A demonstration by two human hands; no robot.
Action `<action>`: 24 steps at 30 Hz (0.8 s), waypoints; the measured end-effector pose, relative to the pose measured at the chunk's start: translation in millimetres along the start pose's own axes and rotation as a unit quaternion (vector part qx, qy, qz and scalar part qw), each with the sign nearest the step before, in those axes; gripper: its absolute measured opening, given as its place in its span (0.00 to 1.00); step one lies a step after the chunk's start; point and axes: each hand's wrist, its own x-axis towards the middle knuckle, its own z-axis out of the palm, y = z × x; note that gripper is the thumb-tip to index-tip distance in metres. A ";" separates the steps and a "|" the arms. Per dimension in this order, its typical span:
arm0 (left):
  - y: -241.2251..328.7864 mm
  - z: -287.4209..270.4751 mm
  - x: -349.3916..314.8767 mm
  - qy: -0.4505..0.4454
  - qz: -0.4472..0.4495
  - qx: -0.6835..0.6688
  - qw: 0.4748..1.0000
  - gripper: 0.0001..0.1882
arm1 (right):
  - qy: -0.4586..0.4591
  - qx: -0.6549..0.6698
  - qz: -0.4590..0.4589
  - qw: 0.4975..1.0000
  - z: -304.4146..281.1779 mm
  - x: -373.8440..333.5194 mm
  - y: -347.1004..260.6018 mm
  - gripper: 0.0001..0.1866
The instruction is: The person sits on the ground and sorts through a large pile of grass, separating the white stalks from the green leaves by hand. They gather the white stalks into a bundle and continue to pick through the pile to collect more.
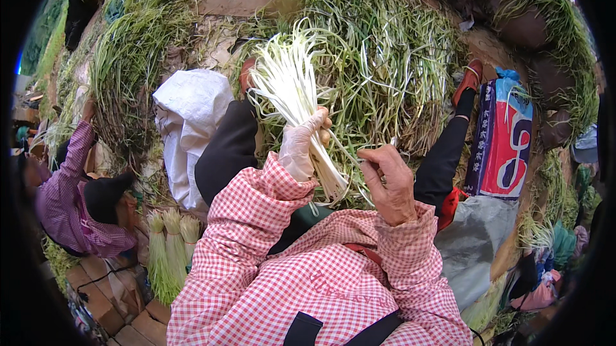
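Observation:
A bunch of slender chive-like stalks point(289, 83), white at the stems with pale green parts, is gripped in my left hand point(301, 144), which has a thin whitish glove on it. The bunch slants, its fanned white end pointing up and away and its narrower end hanging below my fist toward my lap. Just right of that lower end is my bare right hand point(389, 182), fingers curled and thumb close to the index finger. A thin green blade point(351, 158) passes near its fingertips; whether they pinch it is unclear.
A broad heap of loose green stalks point(391, 70) lies ahead between my feet. A white sack point(192, 105) is beside my left leg, with tied bundles point(168, 250) nearer. A red-and-purple package point(507, 140) lies right. Another person point(86, 198) sits at the left.

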 end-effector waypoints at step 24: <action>-16.5 -1.4 -2.9 -0.096 -0.090 -0.060 0.990 0.21 | -0.118 0.160 0.053 0.979 7.4 -27.4 31.0 0.07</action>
